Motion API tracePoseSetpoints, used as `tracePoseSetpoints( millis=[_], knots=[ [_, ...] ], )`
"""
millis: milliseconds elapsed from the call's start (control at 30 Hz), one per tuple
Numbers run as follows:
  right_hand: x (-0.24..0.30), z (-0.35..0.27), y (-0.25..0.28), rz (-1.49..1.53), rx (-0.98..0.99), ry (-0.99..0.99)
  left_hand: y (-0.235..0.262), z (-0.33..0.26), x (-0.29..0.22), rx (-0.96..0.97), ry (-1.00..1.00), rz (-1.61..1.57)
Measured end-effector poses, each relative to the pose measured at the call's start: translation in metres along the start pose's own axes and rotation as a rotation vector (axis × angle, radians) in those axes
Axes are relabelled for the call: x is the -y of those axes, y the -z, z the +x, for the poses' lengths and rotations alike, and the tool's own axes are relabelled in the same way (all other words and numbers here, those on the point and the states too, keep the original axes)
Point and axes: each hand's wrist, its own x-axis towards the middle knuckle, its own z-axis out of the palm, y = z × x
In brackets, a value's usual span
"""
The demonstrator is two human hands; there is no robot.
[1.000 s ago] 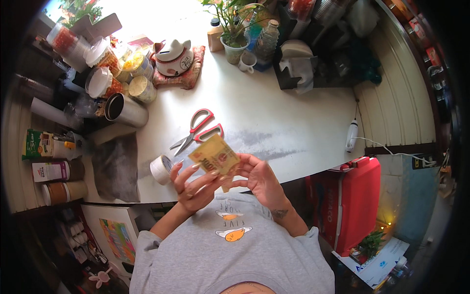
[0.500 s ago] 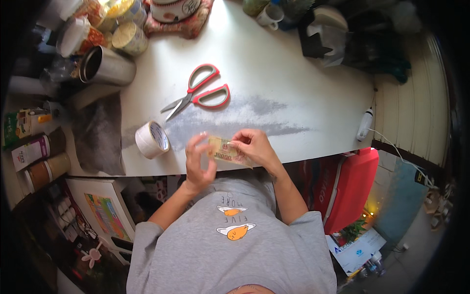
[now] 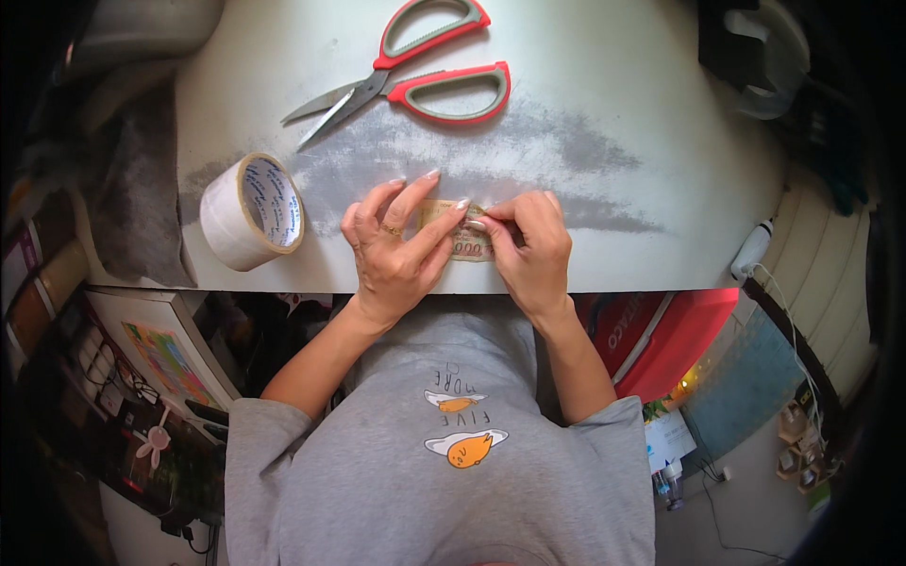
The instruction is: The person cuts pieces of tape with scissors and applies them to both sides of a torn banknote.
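A small, worn yellowish and pinkish banknote (image 3: 472, 249) lies near the table's front edge, partly hidden by my fingers. My left hand (image 3: 396, 243) holds it from the left, index finger and thumb on the paper, the other fingers stretched forward. Thumb and forefinger of my right hand (image 3: 534, 247) pinch the note at its far right part, close to the left index fingertip. To the left stands a roll of clear tape (image 3: 225, 219). Beyond my hands lie red-and-grey handled scissors (image 3: 377, 83), blades parted and pointing left.
The white table (image 3: 613, 269) has worn grey patches. A dark grey cloth (image 3: 142, 189) drapes at its left. On the right edge sits a white device with a cable (image 3: 753, 247). A red box (image 3: 675, 330) stands below the table at the right.
The view has come closer to the table. My left fingers have moved onto the banknote, and both hands' fingertips have come together over it. The tape and scissors stay in place.
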Motion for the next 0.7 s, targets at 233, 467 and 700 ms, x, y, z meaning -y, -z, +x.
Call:
tracePoseSetpoints(
  millis=[233, 467, 700],
  knots=[
    [-0.008, -0.006, -0.007, -0.023, -0.107, 0.122, -0.002, -0.007, -0.001, 0.021, 0.054, 0.085],
    [-0.015, -0.01, -0.013, -0.025, -0.16, 0.206, -0.005, -0.008, -0.002, 0.01, 0.076, 0.106],
    [-0.019, -0.009, -0.013, -0.039, -0.155, 0.267, -0.004, -0.013, -0.006, 0.056, 0.043, 0.219]
  ],
)
